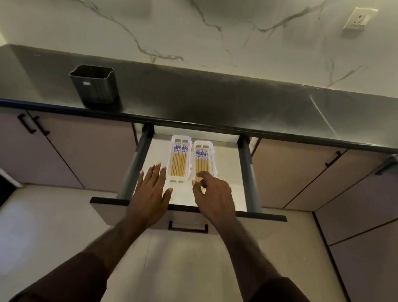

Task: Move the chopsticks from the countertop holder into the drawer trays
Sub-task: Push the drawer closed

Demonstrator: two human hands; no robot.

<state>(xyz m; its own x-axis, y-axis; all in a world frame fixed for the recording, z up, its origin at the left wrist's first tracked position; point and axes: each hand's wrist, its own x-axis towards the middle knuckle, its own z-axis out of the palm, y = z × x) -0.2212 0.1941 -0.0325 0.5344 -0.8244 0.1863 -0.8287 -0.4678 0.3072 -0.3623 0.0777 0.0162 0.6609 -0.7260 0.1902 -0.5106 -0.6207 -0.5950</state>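
A marble wall (198, 26) fills the top of the view, with a socket (358, 19) at 1 o'clock. Below it runs the dark worktop (218, 99), bare apart from the holder (94, 85) at 10 o'clock, a dark ribbed tub, upright near the front edge; I cannot tell what is inside it. Cabinets (80, 151) flank the open drawer (189, 195) at centre, its front and handle (188, 227) toward 6 o'clock. On the pale drawer floor lie two clear trays side by side: the left tray (180, 160) sits slightly farther back than the right tray (205, 161). Each holds chopsticks (179, 161) laid flat lengthwise, yellow shafts with blue-and-red patterned ends pointing to 12 o'clock. The left hand (150, 192) is spread flat, fingers together, just beside the left tray at its 8 o'clock, holding nothing. The right hand (214, 192) covers the right tray's near end, fingers loosely curled, forefinger over the sticks; whether it pinches any, I cannot tell.
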